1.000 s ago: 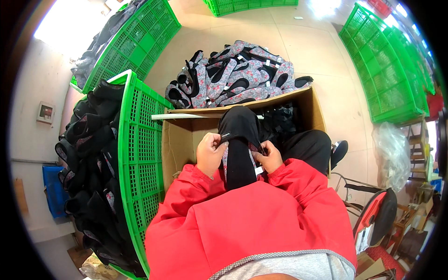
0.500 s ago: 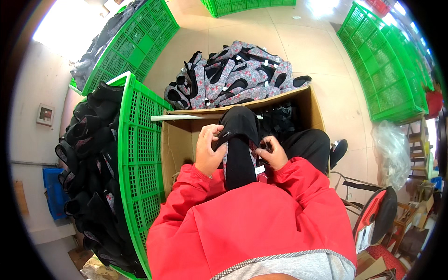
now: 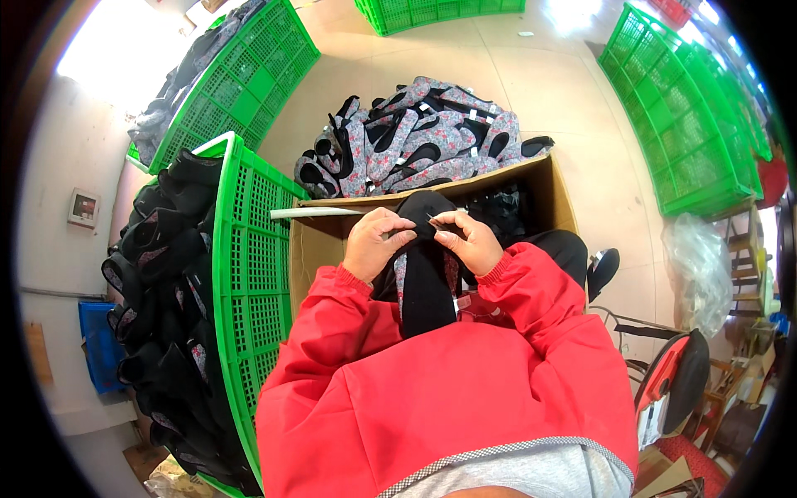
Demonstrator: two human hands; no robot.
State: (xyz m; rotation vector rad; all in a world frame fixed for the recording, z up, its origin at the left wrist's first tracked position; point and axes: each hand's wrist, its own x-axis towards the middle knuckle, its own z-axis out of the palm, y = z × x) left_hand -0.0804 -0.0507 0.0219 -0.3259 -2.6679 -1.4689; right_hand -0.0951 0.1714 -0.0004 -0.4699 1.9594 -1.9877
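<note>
Across my lap lies a black padded fabric piece (image 3: 427, 290) with grey-and-pink floral sides and a small white tag near its lower end. Above its upper part, both hands are close together with fingertips pinched. My left hand (image 3: 378, 243) is closed at the left; whatever is between its fingertips is too small to make out. Facing it, my right hand (image 3: 471, 241) pinches at a tiny thin thing whose kind I cannot tell. Beyond an open cardboard box (image 3: 548, 187) lies a heap of similar floral and black pieces (image 3: 423, 137).
A green plastic crate (image 3: 253, 274) full of black pieces stands close at my left. Other green crates (image 3: 241, 79) stand farther off, with a stack (image 3: 672, 116) at right. A pale rod (image 3: 311, 212) crosses the box. Clear plastic wrap (image 3: 697, 270) and a red-and-black chair (image 3: 672, 378) are at right.
Both hands have left the sides of the fabric piece and moved up and inward, now pinching close together over its upper part. The fabric piece stays on my lap.
</note>
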